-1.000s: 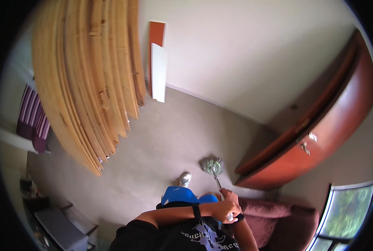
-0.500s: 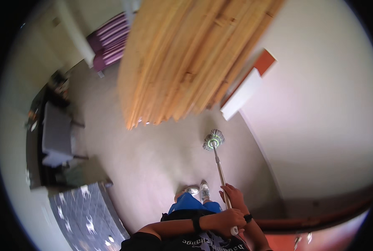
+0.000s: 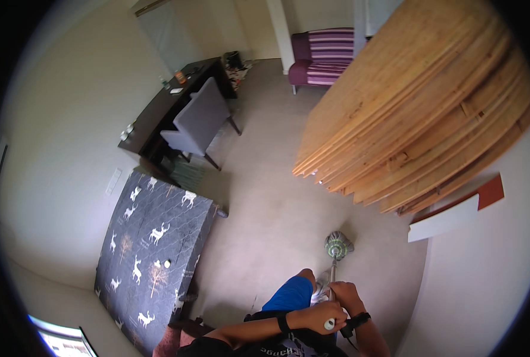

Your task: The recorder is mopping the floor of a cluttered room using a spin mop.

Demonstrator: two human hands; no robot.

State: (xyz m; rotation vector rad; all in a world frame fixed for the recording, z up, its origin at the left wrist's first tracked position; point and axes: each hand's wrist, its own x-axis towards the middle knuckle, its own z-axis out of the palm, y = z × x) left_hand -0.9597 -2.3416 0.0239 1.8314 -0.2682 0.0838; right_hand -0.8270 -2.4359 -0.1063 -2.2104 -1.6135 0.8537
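A mop (image 3: 338,245) with a grey-green string head stands on the floor ahead of me, its metal handle running back toward my body. My left hand (image 3: 317,315) is closed round the upper end of the handle, with the white end cap showing beside it. Further down the handle my right hand (image 3: 346,296) grips the same shaft, its fingers partly hidden. The mop head touches the grey floor (image 3: 265,196), right of the middle and short of a stack of wooden boards (image 3: 407,119).
White and orange-brown panels (image 3: 455,211) lean near the right wall. At left are a table with a dark deer-patterned cover (image 3: 152,238), a grey chair (image 3: 202,119) and a dark desk (image 3: 152,116). A purple striped sofa (image 3: 327,56) stands at the back.
My view has turned left, so the boards and sofa sit further right. The mop head now appears lower and nearer my feet, with both hands still on the handle.
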